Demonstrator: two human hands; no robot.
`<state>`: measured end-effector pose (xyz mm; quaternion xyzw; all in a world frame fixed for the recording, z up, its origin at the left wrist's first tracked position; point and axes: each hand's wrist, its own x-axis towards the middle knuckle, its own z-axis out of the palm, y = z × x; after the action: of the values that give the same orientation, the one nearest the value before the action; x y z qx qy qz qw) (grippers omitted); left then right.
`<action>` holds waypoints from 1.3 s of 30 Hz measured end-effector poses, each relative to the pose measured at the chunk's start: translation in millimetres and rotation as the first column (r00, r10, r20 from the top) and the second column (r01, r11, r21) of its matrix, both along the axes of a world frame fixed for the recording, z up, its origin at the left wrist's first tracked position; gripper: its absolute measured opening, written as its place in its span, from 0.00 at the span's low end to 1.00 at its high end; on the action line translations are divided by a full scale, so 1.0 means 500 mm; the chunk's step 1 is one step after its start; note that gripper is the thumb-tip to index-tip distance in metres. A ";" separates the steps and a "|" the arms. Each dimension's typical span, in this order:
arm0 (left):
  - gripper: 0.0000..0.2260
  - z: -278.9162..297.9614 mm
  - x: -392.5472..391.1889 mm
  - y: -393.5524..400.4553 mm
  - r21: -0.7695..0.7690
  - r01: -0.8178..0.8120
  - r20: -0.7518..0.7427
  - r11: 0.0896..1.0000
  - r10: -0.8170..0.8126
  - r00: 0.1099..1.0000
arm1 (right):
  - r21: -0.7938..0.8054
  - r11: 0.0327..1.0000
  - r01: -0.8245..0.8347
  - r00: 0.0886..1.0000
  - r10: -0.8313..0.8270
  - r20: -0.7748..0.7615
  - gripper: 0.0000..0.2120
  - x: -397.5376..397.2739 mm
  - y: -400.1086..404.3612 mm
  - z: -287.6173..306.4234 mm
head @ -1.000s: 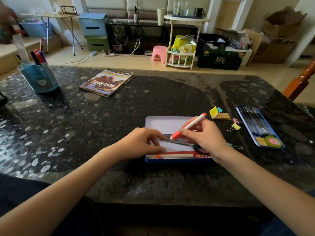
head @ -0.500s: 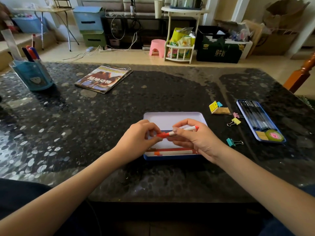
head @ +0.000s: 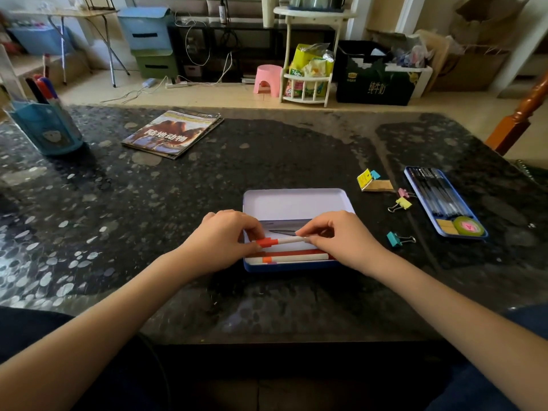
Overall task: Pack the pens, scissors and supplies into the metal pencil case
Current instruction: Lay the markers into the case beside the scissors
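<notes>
An orange-capped pen (head: 280,240) is held level over the open metal pencil case (head: 296,203), pinched at its cap end by the left hand (head: 224,240) & at its barrel by the right hand (head: 338,237). Another pen (head: 293,258) lies inside along the near wall. Scissors (head: 281,232) are partly seen behind. Binder clips (head: 400,239) lie just right of the case, w/ bare tabletop (head: 148,232) to the left.

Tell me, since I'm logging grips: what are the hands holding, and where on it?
One white pen with a red cap, level over the open case: left hand at the capped end, right hand at the other end.
</notes>
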<state>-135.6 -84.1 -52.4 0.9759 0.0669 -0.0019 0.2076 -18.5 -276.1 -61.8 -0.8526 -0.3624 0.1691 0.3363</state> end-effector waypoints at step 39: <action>0.03 0.004 0.011 0.002 -0.154 0.019 -0.148 0.988 -0.042 0.988 | -0.265 0.963 0.043 0.957 -0.116 -0.265 0.02 0.005 -0.035 0.055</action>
<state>-130.1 -82.9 -50.1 0.9552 0.0671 -0.0841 0.2757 -16.2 -293.6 -34.5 -0.8706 -0.2517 0.3190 0.2774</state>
